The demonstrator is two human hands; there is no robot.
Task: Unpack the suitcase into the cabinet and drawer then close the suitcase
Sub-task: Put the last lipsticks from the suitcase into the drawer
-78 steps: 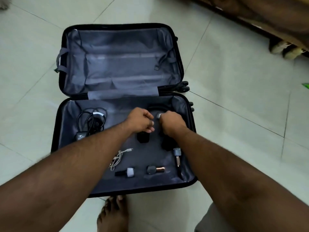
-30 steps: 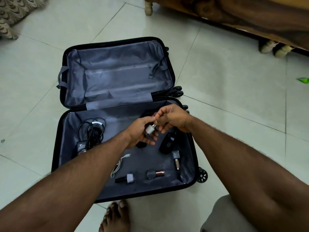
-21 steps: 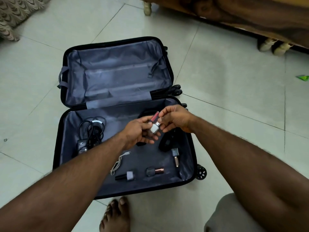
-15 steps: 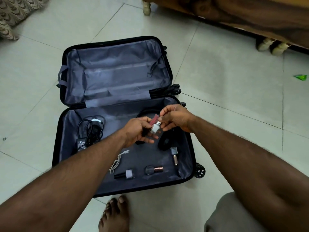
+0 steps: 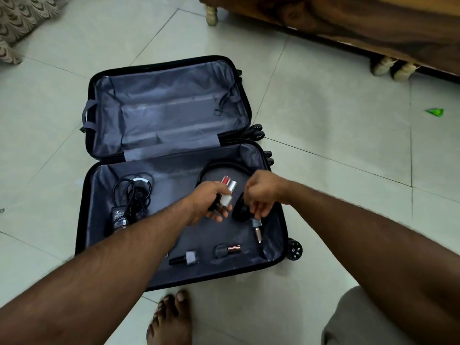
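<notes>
Left hand [image 5: 211, 204] has a grip on two small bottles [image 5: 227, 192] above the open suitcase [image 5: 275, 257]. Right hand [image 5: 258, 195], fingers loosely curled and holding nothing, hangs right above the next bottle [image 5: 257, 229], which lies pointing toward the person.

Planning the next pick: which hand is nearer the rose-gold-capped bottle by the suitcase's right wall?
Right. The right hand hovers just above that bottle, fingertips almost on it; the left hand, holding small bottles, sits further left.

Plenty tucked away under my hands.
My left hand [image 5: 207, 202] covers the bottles' [image 5: 227, 192] bases; my right hand [image 5: 261, 195] hides part of the headphones [image 5: 224, 166]; my forearm conceals the white cable; charger [image 5: 119, 216] label unreadable.
</notes>
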